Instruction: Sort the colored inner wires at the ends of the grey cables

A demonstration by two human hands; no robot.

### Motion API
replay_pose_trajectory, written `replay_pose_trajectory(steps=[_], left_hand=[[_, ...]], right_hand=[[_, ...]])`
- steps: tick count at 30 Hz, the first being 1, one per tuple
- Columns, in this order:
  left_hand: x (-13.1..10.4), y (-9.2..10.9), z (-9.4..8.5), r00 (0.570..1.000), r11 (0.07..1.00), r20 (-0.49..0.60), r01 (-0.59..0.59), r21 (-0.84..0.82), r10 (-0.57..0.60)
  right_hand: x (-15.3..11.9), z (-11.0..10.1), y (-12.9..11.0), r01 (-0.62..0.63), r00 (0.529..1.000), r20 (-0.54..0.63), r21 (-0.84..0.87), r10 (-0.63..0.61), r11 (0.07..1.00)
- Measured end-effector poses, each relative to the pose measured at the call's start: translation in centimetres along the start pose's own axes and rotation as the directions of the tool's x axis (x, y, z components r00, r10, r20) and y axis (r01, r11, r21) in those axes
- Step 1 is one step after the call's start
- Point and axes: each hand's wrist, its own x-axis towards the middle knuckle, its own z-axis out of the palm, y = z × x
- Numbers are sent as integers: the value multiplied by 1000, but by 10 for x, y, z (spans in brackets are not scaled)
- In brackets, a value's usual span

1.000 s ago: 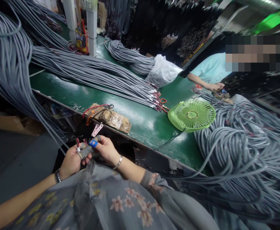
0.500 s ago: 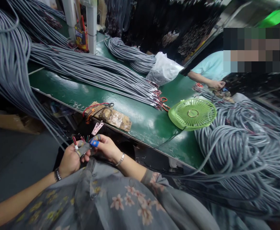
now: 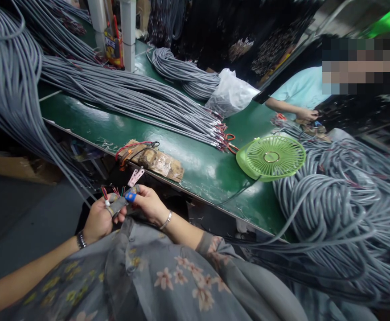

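My left hand (image 3: 98, 221) is closed on the end of a grey cable (image 3: 81, 196), with a white band and thin coloured wires (image 3: 104, 193) sticking up from it. Close beside it, my right hand (image 3: 149, 206) has its fingers pinched near the fanned wire tips; what they hold is too small to make out. Blue and grey wrappings cover fingertips of the right hand. Just above the hands, a pink clip (image 3: 136, 177) hangs at the table edge, beside a taped wooden block (image 3: 158, 164) with red and black wires.
Long grey cable bundles (image 3: 124, 93) lie across the green table (image 3: 201, 167). A green fan (image 3: 271, 157) stands right of them, next to a large cable heap (image 3: 342, 200). Behind are a plastic bag (image 3: 231, 92) and another person's hand (image 3: 306, 116).
My hands stay nearly in place around the cable end, with only slight finger movement. The view has shifted a little, and the other person appears slightly farther right.
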Motion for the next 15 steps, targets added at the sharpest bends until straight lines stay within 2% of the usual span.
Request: replay_pose_trajectory(steps=[5, 9, 15], left_hand=[[1, 1, 2, 1000, 1000, -17, -11, 0, 11], [2, 0, 0, 998, 998, 57, 23, 59, -26], [-2, -1, -5, 995, 995, 91, 40, 93, -49]], right_hand=[[1, 3, 2, 4, 999, -42, 16, -3, 1000], [4, 7, 6, -38, 995, -92, 53, 42, 998], [12, -2, 1, -47, 962, -253, 207, 100, 977]])
